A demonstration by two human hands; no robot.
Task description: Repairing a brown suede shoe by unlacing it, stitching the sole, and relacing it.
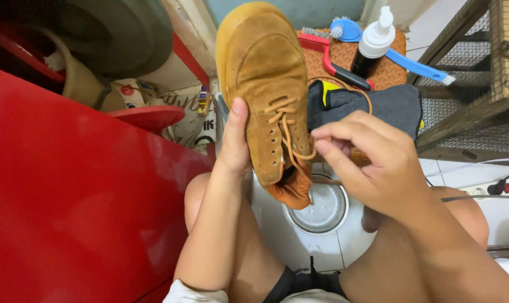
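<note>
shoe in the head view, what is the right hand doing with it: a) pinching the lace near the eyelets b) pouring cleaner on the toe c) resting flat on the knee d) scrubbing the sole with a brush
a: the right hand has its fingers closed on the tan lace beside the eyelets of the suede shoe, while the left hand holds the shoe up from the side.

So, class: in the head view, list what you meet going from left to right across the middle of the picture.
Red panel → left hand → tan suede shoe → right hand → wire-mesh crate.
</note>
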